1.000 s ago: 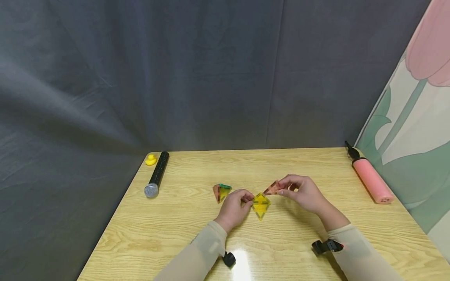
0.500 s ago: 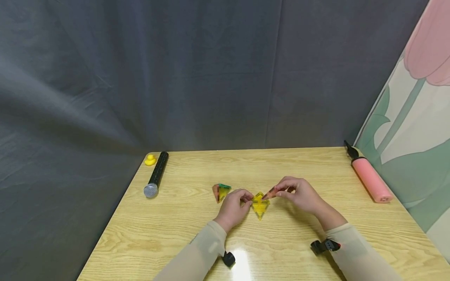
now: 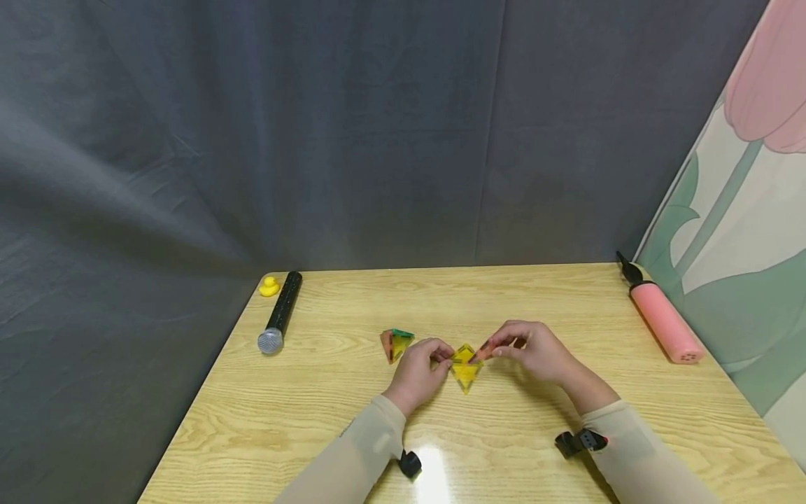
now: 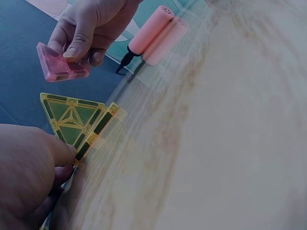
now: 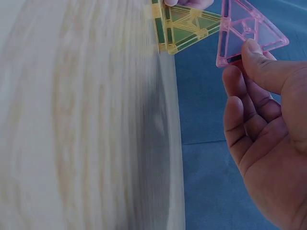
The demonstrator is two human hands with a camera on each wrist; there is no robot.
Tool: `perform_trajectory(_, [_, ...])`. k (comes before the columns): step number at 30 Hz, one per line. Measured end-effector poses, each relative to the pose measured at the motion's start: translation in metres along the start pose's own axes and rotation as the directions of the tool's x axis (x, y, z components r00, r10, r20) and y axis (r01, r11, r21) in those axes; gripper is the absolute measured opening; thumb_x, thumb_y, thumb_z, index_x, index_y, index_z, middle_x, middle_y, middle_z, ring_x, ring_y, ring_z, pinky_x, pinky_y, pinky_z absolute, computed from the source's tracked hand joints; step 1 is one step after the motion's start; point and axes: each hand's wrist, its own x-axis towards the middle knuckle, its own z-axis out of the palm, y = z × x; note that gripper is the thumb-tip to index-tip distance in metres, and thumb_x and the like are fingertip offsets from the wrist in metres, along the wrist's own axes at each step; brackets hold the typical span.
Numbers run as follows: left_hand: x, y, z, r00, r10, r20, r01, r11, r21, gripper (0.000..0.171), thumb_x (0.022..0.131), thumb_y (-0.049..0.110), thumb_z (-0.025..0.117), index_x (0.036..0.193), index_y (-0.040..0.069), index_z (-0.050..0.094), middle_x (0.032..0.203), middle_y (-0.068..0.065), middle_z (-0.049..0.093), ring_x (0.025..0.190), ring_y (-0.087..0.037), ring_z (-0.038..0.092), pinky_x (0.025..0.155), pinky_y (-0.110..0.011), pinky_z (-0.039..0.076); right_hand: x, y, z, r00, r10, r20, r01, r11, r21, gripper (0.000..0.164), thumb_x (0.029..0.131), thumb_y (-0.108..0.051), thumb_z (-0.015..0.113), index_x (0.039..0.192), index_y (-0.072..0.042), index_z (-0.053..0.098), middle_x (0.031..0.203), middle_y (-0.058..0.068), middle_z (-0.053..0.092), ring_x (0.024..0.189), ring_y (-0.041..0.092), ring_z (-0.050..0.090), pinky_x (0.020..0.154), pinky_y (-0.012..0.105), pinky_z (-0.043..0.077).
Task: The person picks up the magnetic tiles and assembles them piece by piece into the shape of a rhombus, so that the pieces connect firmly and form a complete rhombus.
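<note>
My left hand pinches the corner of a see-through yellow triangular magnetic tile, which stands up from a second yellow tile lying on the table. My right hand holds a pink triangular magnetic tile between thumb and fingers, raised above the table. In the head view, the pink tile's tip overlaps the yellow pair. The left wrist view shows a gap between pink and yellow. Left of my left hand sits a small group of joined tiles, orange-red, yellow and green.
On the wooden table, a black microphone with a silver head lies at the left, beside a yellow rubber duck. A pink hand pump with a black nozzle lies along the right edge. A dark curtain hangs behind.
My right hand has moved slightly left and toward me, bringing the pink tile over the yellow pair in the head view. The pink tile has turned more edge-on. My left hand stays in place.
</note>
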Motion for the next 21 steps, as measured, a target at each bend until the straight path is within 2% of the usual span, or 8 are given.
perform_trajectory(10, [0.0011, -0.0003, 0.0003, 1.000, 0.001, -0.001, -0.001, 1.000, 0.009, 0.013, 0.099, 0.011, 0.075, 0.109, 0.019, 0.074, 0.104, 0.010, 0.070, 0.091, 0.000, 0.062, 0.083, -0.022, 0.054, -0.0007, -0.0034, 0.0052, 0.998, 0.001, 0.055, 0.000, 0.999, -0.032, 0.022, 0.092, -0.007, 0.079, 0.097, -0.028, 0.081, 0.095, -0.012, 0.073, 0.082, 0.015, 0.063, 0.068, 0.032, 0.051])
perform_trajectory(21, [0.0007, -0.0002, 0.0003, 1.000, -0.002, -0.007, 0.002, 1.000, -0.001, 0.013, 0.099, 0.011, 0.075, 0.108, 0.020, 0.074, 0.104, 0.010, 0.070, 0.090, 0.000, 0.062, 0.082, -0.022, 0.054, -0.0014, 0.0032, 0.0072, 0.995, 0.011, 0.102, -0.009, 1.000, -0.019, 0.023, 0.092, -0.004, 0.079, 0.096, -0.027, 0.082, 0.096, -0.010, 0.072, 0.082, 0.015, 0.062, 0.067, 0.030, 0.050])
